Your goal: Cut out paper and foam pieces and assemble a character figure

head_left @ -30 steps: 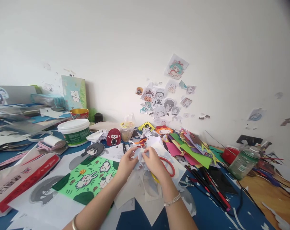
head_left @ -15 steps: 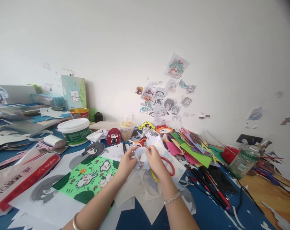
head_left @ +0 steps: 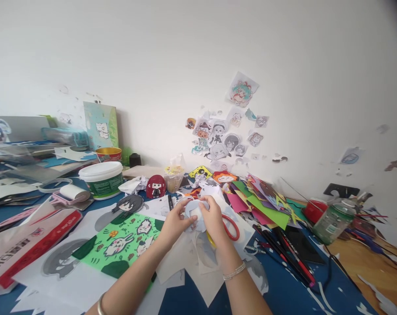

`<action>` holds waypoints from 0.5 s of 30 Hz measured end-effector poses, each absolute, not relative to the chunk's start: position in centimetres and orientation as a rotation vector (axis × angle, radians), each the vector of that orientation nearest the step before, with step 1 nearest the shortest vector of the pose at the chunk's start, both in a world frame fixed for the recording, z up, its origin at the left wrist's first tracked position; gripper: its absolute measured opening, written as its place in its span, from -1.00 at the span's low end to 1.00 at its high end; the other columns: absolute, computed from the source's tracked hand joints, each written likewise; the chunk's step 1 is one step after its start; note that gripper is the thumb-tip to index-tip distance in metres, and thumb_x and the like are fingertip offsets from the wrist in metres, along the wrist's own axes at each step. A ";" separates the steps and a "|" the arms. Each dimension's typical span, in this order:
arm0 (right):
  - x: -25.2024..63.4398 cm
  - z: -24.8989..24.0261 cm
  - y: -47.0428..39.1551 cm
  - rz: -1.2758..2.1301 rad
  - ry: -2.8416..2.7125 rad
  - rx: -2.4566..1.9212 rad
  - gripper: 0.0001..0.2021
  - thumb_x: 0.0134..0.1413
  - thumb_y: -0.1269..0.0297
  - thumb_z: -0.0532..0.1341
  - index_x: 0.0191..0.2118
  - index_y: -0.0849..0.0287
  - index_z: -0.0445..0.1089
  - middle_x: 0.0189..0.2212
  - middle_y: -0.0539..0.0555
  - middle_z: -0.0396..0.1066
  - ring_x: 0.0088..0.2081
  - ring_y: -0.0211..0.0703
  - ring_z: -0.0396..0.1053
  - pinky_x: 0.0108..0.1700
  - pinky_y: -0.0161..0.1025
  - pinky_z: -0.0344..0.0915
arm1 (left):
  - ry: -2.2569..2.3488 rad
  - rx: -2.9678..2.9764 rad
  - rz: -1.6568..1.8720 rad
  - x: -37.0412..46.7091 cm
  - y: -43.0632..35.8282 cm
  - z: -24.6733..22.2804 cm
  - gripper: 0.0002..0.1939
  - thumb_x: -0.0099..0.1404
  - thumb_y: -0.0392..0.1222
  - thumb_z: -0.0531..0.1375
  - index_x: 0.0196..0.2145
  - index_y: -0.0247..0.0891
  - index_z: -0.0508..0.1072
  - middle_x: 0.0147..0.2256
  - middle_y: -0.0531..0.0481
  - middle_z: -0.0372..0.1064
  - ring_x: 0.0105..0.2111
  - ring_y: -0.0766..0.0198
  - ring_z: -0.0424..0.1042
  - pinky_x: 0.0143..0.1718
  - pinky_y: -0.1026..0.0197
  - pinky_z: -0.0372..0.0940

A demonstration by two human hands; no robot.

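Observation:
A pale grey-blue paper cutout (head_left: 195, 209) is held up between both hands, above loose white sheets (head_left: 198, 280). My left hand (head_left: 179, 219) grips its left side, the thumb lying across the front. On the other side, my right hand (head_left: 212, 215) pinches its upper right edge. Scissors with red and yellow handles (head_left: 231, 228) lie just right of my right wrist, partly hidden by it. A green drawing with white animals (head_left: 122, 245) lies left of my left forearm.
At the left are a white-lidded tub (head_left: 101, 179) and a red-and-white package (head_left: 30, 249). Coloured paper (head_left: 260, 199) is piled at the right, near pens (head_left: 292, 258) and a glass jar (head_left: 335, 221). A red-haired figure cutout (head_left: 156, 187) stands behind.
My left thumb has moved across the front of the cutout. The cutout has turned, its ring-like opening no longer showing. The right hand has shifted slightly.

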State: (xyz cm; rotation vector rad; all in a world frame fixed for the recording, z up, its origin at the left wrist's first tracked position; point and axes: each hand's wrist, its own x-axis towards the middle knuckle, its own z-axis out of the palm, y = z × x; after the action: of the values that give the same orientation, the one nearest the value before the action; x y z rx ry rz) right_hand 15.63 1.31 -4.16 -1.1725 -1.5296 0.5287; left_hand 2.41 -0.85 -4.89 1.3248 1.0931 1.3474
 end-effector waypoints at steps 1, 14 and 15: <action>15.6 -4.0 1.2 0.530 -1.537 -1.159 -0.89 -0.03 0.33 0.07 -0.33 0.13 0.31 -0.33 0.03 0.39 -0.25 -0.10 0.32 -0.20 -0.24 0.18 | 1.056 1.328 1.330 2.4 -1.0 -4.7 -0.31 -0.10 -0.16 0.34 0.01 -0.30 0.27 -0.42 0.03 0.40 -0.62 0.35 0.38 -0.58 0.29 0.30; 15.7 -3.4 0.7 0.494 -1.551 -1.104 -0.86 -0.02 0.30 0.09 -0.32 0.15 0.35 -0.35 0.05 0.41 -0.30 -0.11 0.33 -0.24 -0.25 0.21 | 1.056 1.214 1.282 2.0 -1.7 -3.4 -0.51 0.16 -0.05 0.11 0.00 -0.38 0.31 -0.61 0.03 0.43 -0.56 0.25 0.44 -0.63 0.36 0.13; 15.7 -3.4 0.7 0.494 -1.553 -1.104 -0.86 -0.02 0.30 0.10 -0.32 0.15 0.35 -0.35 0.05 0.41 -0.30 -0.10 0.33 -0.24 -0.25 0.21 | 1.058 1.233 1.282 2.1 -1.8 -3.3 -0.49 0.16 -0.04 0.10 0.02 -0.38 0.29 -0.63 0.04 0.43 -0.57 0.25 0.42 -0.63 0.35 0.14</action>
State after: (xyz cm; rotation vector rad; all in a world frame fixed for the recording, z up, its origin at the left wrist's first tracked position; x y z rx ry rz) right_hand 15.73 0.68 -3.37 -1.1039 -1.5529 0.4937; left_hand 2.06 -1.81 -3.29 1.2329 1.0582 1.2818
